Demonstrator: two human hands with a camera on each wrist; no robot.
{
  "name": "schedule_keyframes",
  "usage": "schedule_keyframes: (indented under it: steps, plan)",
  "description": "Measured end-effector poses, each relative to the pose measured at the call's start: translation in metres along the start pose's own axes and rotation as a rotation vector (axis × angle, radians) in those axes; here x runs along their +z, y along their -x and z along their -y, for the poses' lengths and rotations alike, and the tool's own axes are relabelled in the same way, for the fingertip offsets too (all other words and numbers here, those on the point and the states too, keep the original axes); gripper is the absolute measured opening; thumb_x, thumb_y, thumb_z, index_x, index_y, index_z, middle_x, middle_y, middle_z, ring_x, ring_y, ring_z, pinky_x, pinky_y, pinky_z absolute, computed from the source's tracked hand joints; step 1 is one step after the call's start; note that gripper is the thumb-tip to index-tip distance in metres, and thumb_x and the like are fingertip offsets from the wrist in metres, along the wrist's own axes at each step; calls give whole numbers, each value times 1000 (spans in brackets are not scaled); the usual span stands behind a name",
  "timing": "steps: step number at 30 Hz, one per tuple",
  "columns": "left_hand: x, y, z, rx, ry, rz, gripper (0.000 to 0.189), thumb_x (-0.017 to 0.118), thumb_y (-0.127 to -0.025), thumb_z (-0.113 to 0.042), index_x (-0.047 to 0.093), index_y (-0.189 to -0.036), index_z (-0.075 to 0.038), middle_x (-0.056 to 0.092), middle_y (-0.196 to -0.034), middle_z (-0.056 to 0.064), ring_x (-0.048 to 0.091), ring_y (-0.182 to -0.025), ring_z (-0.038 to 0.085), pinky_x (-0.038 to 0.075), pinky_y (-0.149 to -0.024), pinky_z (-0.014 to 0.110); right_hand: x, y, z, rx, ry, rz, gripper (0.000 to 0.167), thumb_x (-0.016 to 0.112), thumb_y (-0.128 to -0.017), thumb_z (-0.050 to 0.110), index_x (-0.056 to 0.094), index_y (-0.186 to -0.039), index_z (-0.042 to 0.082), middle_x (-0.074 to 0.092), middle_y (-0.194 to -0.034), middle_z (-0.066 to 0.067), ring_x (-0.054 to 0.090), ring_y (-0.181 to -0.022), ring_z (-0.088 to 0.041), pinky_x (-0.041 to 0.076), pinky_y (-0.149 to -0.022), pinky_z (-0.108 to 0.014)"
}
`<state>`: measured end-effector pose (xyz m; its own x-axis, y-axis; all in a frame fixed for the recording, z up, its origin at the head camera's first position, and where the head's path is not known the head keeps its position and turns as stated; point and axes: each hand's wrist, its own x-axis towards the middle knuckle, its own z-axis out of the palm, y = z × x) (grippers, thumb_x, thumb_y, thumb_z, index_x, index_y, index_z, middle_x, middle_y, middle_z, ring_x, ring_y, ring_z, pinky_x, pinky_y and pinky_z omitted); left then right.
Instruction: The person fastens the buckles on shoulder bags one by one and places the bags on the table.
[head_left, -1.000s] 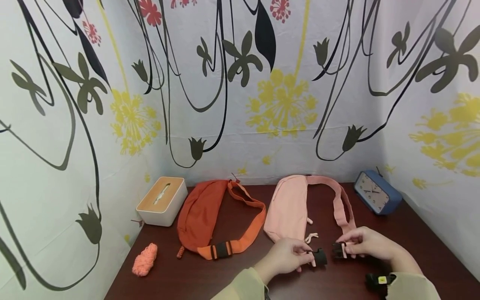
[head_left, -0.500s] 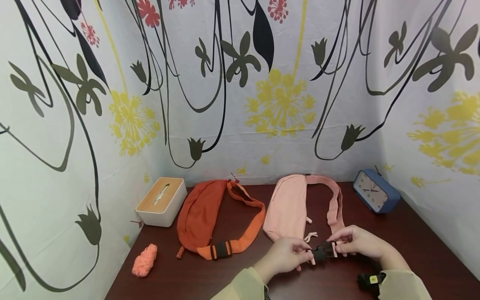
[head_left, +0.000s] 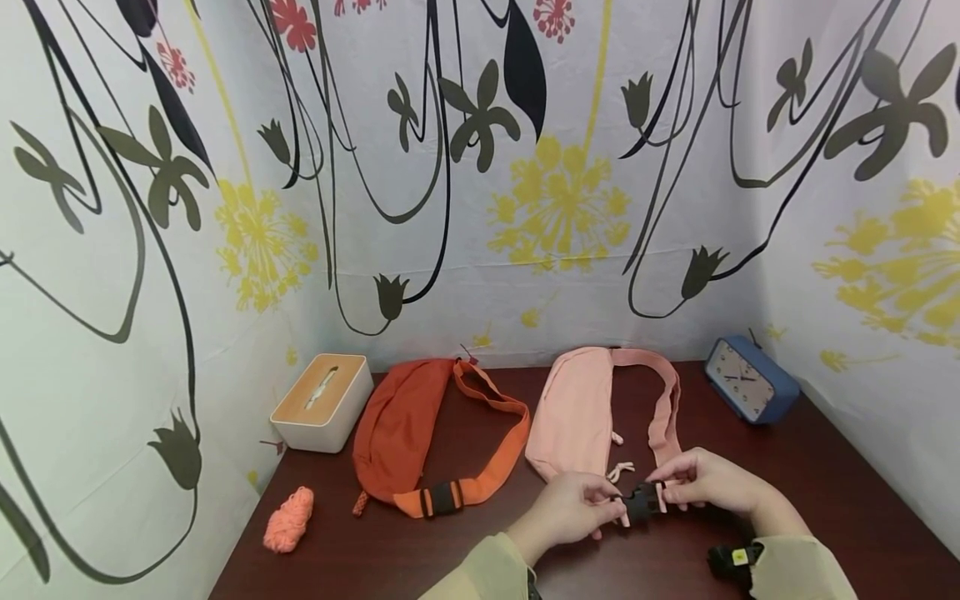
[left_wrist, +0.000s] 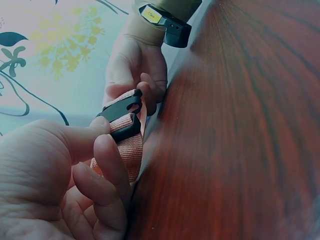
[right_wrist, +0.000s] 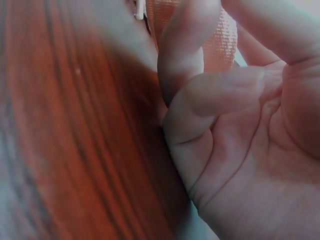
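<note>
A pink waist bag [head_left: 573, 412] lies on the dark wood table, its pink strap [head_left: 664, 408] curving round at the right. In front of the bag, the two halves of its black buckle [head_left: 640, 503] are joined end to end. My left hand [head_left: 566, 510] pinches the left half of the buckle between thumb and fingers. My right hand [head_left: 716, 485] pinches the other half where the strap enters it. In the left wrist view, the buckle [left_wrist: 122, 117] shows close up with pink webbing on it. The right wrist view shows curled fingers beside the pink webbing [right_wrist: 225, 42]; the buckle is hidden there.
An orange waist bag [head_left: 401, 429] with its buckle fastened lies left of the pink one. Further left are a tissue box [head_left: 311, 433] with a wooden lid and a coral yarn skein [head_left: 289, 521]. A blue alarm clock [head_left: 752, 381] stands at the back right.
My right hand has moved left with its buckle half, closing the gap to the left half. The strap has shifted left with it. My left hand has stayed nearly still.
</note>
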<state>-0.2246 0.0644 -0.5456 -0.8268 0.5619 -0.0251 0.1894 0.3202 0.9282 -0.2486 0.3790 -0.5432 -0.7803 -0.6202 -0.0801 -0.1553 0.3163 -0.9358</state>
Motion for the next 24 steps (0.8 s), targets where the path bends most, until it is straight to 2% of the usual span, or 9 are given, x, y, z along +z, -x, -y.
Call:
schedule_keyframes:
  steps: [9, 18, 24]
  plan:
    - [0, 0, 0, 11, -2, -7, 8, 82, -100, -23, 82, -104, -16, 78, -77, -2, 59, -49, 0, 52, -56, 20, 8, -6, 4, -44, -8, -6, 23, 69, -105, 3, 80, -125, 0, 72, -78, 15, 58, -63, 4, 46, -49, -22]
    - [1, 0, 2, 11, 0, 4, 9, 82, -101, -23, 83, -105, -16, 77, -76, -2, 60, -49, -1, 52, -56, 20, 9, -6, 1, -20, -3, -21, 24, 70, -105, 6, 81, -127, 3, 71, -77, 14, 57, -63, 4, 47, -51, -20]
    - [0, -1, 0, 11, -12, -1, 7, 82, -101, -24, 82, -103, -17, 77, -76, -3, 60, -50, 0, 52, -55, 21, 8, -7, 3, -35, -5, -37, 25, 69, -106, 5, 79, -127, -1, 71, -74, 4, 58, -61, 0, 47, -48, -26]
